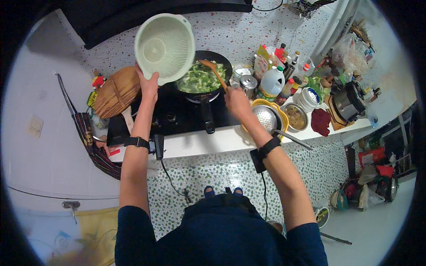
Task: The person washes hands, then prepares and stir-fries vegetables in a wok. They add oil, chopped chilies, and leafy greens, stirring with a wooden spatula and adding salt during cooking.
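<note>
My left hand [149, 84] grips the lower rim of a pale green plastic colander [164, 46], which is tilted so its inside shows and holds no food. The colander is raised at the left of a dark wok [224, 60] and overlaps its edge in the picture. Chopped green vegetables [199, 77] lie in the wok. My right hand [238, 103] is closed round the handle of a wooden spatula [217, 73], whose blade reaches over the vegetables. The wok's black handle [207, 116] points toward me, held by neither hand.
Left of the black stove [177, 122] leans a round wooden board [116, 93]. On the right stand a yellow basket [284, 116] with a perforated metal strainer [265, 119], a metal bowl [296, 117], a large clear jug [271, 83], several bottles and a pressure cooker [348, 103]. A range hood [155, 15] hangs above.
</note>
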